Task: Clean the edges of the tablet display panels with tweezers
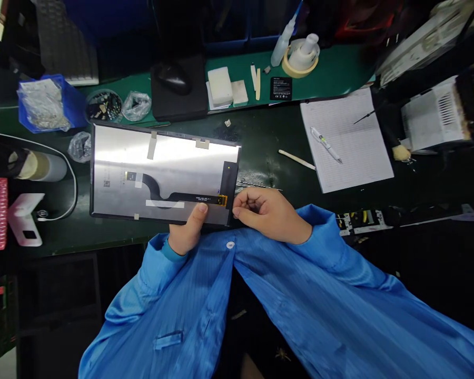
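My left hand point(188, 230) grips the lower edge of a tablet-sized LCD screen panel point(118, 197), its thumb on the silvery back and its fingers hidden underneath. A black flex cable point(181, 198) curves across that back to a gold connector point(222, 200) near the right end. Small tape strips point(152, 145) stick along the panel's upper part. Right beside the panel's right edge, my right hand point(266, 213) is closed, thumb and index finger pinched together. What lies in that pinch, if anything, is too small to tell. Thin metal tweezers point(260, 186) lie just behind it.
On the bench are a squared notebook point(351, 158) with a pen point(326, 145), and a pale stick point(296, 159). Behind stand a dropper bottle point(283, 45), tape roll point(300, 66), white sponge block point(220, 86) and mouse point(174, 78). A blue bin point(73, 108) sits left.
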`<state>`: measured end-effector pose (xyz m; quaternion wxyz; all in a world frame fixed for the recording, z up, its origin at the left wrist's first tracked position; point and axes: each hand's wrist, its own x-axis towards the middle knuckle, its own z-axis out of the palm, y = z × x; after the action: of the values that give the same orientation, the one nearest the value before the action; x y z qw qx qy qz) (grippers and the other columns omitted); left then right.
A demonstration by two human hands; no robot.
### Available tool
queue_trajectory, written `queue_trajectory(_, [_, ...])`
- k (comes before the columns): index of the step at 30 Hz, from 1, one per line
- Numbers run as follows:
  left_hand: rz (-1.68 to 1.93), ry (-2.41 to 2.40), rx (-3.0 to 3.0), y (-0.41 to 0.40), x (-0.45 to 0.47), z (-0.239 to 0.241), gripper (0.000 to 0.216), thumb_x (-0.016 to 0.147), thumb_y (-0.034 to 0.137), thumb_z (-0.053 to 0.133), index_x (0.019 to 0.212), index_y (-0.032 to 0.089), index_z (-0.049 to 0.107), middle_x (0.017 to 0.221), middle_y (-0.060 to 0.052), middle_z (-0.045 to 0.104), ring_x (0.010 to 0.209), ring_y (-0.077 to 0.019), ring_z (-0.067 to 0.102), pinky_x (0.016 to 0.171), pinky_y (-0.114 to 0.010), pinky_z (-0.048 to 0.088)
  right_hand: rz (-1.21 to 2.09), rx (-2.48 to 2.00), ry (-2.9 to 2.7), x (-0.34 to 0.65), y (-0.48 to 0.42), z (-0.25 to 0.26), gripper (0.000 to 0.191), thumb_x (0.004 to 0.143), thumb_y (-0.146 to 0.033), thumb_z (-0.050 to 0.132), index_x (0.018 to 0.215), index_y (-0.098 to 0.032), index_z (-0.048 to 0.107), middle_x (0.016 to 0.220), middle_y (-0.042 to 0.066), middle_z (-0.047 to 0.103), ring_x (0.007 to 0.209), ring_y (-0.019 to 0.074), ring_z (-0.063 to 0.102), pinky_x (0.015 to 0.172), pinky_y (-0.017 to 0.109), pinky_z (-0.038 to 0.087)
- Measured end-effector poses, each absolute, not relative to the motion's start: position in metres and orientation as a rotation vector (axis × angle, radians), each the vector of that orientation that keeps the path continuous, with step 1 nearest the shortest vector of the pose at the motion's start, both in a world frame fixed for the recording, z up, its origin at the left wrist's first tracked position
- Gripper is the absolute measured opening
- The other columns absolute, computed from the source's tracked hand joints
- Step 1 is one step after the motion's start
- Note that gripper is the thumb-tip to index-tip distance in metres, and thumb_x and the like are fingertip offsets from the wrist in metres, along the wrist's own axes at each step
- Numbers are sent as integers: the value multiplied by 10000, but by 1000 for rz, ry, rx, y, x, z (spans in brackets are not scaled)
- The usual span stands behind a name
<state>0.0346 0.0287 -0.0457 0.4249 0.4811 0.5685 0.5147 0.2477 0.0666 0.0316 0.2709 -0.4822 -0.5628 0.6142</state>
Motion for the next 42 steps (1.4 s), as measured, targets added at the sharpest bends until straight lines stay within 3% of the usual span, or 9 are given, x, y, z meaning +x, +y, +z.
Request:
queue_trajectory(4, [1257,1406,1430,34,33,-41,393,954,529,627,937,157,752,917,-60,749,912,-208,727,968,-348,584,1654,-1322,-1489,246,70,30,74,775,-257,666,740,-198,641,649,-2,632,576,129,551,543,264,457])
queue_trajectory(8, [1212,1386,1723,60,34,-36,355,988,471,589,934,176,779,933,-45,770,929,-199,740,987,-324,584,1578,-1352,-1461,241,94,23,38,672,-213,629,670,-196,595,569,-36,571,517,104,491,489,236,378])
queue_trajectory(15, [1310,1452,1713,137,46,-64,530,967,626,526,982,158,775,1020,-82,777,1006,-231,745,1058,-384,573,1217,-1485,-1541,229,167,12,42,586,-176,635,593,-184,595,546,-42,566,538,114,502,514,238,358])
queue_trajectory(19, [1319,1391,1719,158,46,-85,556,998,619,465,990,155,771,1035,-93,777,1003,-224,746,1054,-393,581,1135,-1507,-1541,223,188,-7,55,570,-167,655,577,-186,604,538,-41,576,529,119,504,509,242,348])
queue_trajectory(27, [1205,1327,1662,165,30,-106,408,944,547,615,1095,208,785,1184,-77,755,1194,-261,692,1209,-457,449,1158,-1466,-1560,215,204,-33,36,580,-201,623,603,-192,596,566,-33,582,554,123,519,516,235,375])
queue_trajectory(31, [1164,1332,1506,160,34,-99,395,901,545,671,1034,197,802,1106,-85,775,1084,-266,737,1120,-458,542,1197,-1415,-1516,218,201,-35,53,586,-223,604,628,-195,590,573,-31,575,541,117,510,511,235,387])
queue_trajectory(36, [1365,1414,1390,150,37,-82,332,821,472,781,932,160,790,983,-78,783,915,-239,757,956,-402,629,1320,-1272,-1356,217,189,-31,75,580,-248,622,623,-197,588,551,-36,567,511,103,485,497,233,384])
queue_trajectory(42, [1429,1349,1174,150,40,-88,392,823,498,781,971,137,752,1001,-88,766,1000,-244,732,1052,-427,570,1421,-1211,-1261,217,185,-30,96,607,-277,633,632,-202,579,529,-46,534,475,90,441,471,230,371])
